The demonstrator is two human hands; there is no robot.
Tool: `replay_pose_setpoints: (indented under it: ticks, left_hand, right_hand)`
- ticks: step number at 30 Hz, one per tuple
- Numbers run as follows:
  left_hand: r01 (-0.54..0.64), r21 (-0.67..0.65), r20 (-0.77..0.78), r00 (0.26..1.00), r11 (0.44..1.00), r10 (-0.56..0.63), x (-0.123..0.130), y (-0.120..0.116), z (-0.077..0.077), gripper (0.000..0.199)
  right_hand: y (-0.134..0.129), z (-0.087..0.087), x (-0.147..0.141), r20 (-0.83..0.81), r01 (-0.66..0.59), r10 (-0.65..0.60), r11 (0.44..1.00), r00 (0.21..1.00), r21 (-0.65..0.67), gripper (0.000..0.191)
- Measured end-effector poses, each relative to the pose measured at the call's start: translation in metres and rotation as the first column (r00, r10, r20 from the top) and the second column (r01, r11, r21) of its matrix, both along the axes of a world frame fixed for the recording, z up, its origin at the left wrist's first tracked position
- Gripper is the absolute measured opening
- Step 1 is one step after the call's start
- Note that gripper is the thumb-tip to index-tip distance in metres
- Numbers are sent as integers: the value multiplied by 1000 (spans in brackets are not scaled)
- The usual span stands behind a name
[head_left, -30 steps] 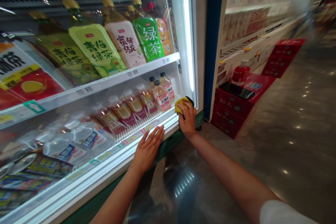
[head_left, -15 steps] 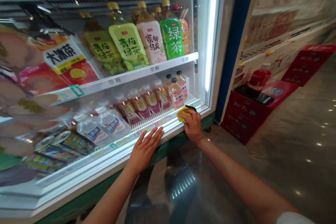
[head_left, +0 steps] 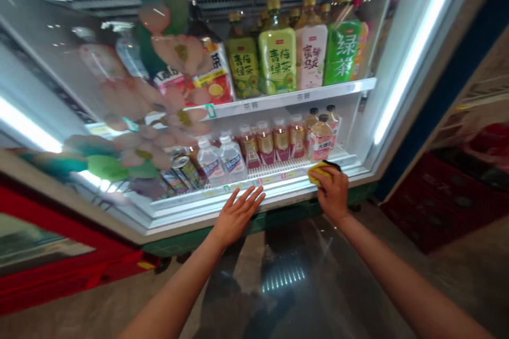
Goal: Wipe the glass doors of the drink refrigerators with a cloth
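My right hand [head_left: 334,193] is closed on a yellow cloth [head_left: 321,174] with a dark edge, at the lower right of the fridge's glass front. The cloth lies by the white bottom frame [head_left: 278,190], below the small pink-labelled bottles [head_left: 321,137]. Further left, my left hand [head_left: 237,214] holds nothing; its fingers are spread and rest at the same bottom frame, below the clear bottles [head_left: 233,159]. Behind the glass, large tea bottles [head_left: 277,55] stand on the upper shelf [head_left: 278,100]. Flower decals [head_left: 183,55] cover part of the glass.
At the lower left stands a red cabinet [head_left: 119,270] beside the fridge. Dark red boxes [head_left: 441,201] stand on the floor at the right, past a dark blue panel [head_left: 441,95]. The shiny grey floor [head_left: 286,307] reflects lights.
The view has turned left, so the fridge shows further right and its left side and the red cabinet appear. My right hand still grips the cloth; my left hand remains spread near the frame.
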State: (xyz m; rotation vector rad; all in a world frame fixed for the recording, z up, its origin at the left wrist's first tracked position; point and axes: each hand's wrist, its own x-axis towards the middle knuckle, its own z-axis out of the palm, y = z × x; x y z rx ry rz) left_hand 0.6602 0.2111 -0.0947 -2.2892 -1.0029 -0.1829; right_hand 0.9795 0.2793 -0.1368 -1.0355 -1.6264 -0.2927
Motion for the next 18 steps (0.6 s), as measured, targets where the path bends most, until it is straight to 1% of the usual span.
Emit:
replay_pose_setpoints:
  ticks: [1,3,5,7,9,11,13,15,17,18]
  left_hand:
    - [-16,-5,-21,1000,1000,16,-6,-5,0,68]
    - [-46,-10,-61,997,999,45,-19,-12,0,66]
    - [-67,-8,-88,994,998,66,-32,-19,1,63]
    - [-85,-5,-103,991,996,84,-43,-24,0,63]
    - [-98,-2,-108,989,995,97,-53,-29,-1,63]
    - [-100,5,-102,990,995,100,-62,-33,-2,62]
    - [-92,12,-92,991,996,92,-72,-37,-2,60]
    - [-79,6,-89,993,997,80,-81,-39,0,60]
    - [-59,3,-90,994,998,59,-89,-38,1,62]
    - [-43,10,-89,995,999,44,-92,-37,1,62]
  right_hand:
    - [2,4,0,-63,51,-50,998,997,20,45]
    - [6,14,-11,-159,117,-109,992,981,40,41]
    - [5,20,-32,-163,120,-112,992,980,42,40]
    - [-1,17,-51,-78,76,-73,996,994,36,41]
    - [-9,6,-58,42,24,-25,999,999,30,42]
    - [-12,-5,-53,151,-33,29,999,988,24,43]
    - [-11,-5,-46,181,-64,56,997,982,37,44]
    - [-10,5,-47,93,-33,26,996,995,79,44]
    - [-10,18,-62,-31,30,-26,992,999,120,45]
    - [-12,22,-73,-49,43,-38,992,998,115,46]
